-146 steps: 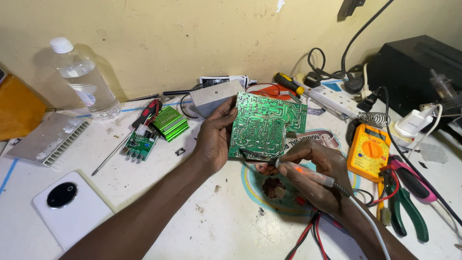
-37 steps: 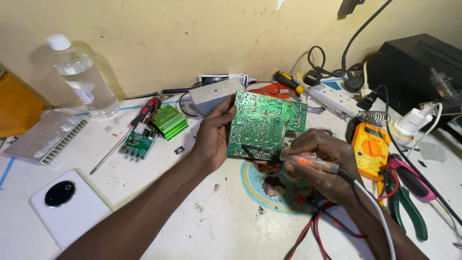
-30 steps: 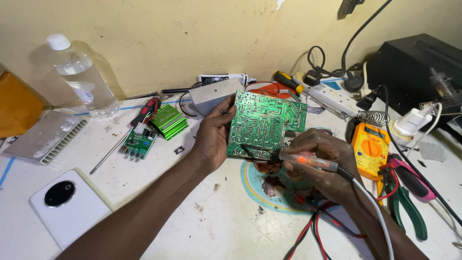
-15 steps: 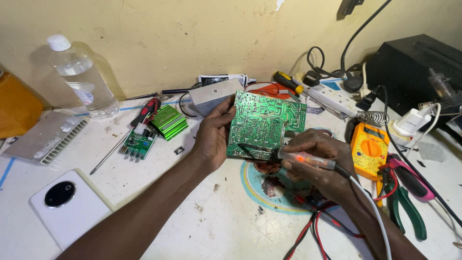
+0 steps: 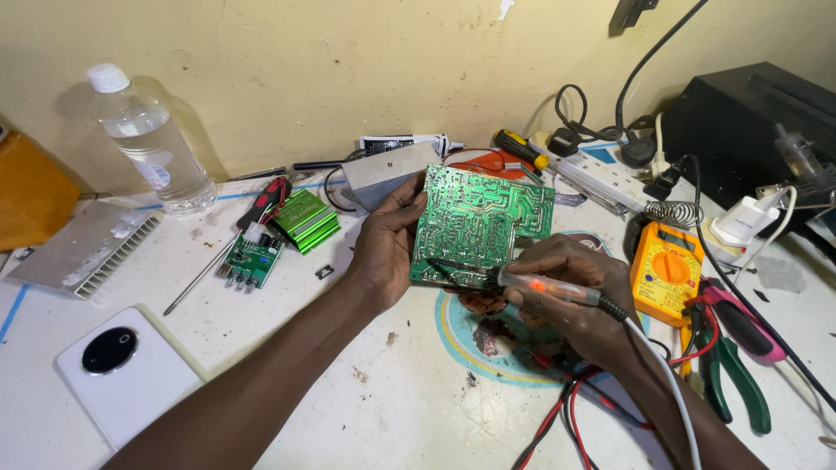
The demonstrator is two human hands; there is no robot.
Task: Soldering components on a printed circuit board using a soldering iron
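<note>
My left hand point(image 5: 386, 244) grips the left edge of a green circuit board point(image 5: 477, 222) and holds it tilted up, solder side toward me, above the white bench. My right hand point(image 5: 579, 296) holds a soldering iron point(image 5: 547, 286) with a clear, orange-glowing handle. Its tip touches the board's lower edge near the middle. The iron's white cord runs down past my right wrist.
An orange multimeter point(image 5: 666, 271) and green-handled pliers point(image 5: 730, 383) lie to the right, with red and black leads below. A small green board point(image 5: 252, 258), a green heat sink point(image 5: 306, 219), a water bottle point(image 5: 150, 144) and a white phone point(image 5: 124, 370) lie to the left.
The iron's tip has shifted slightly left along the board's lower edge. My left hand keeps the board in about the same place.
</note>
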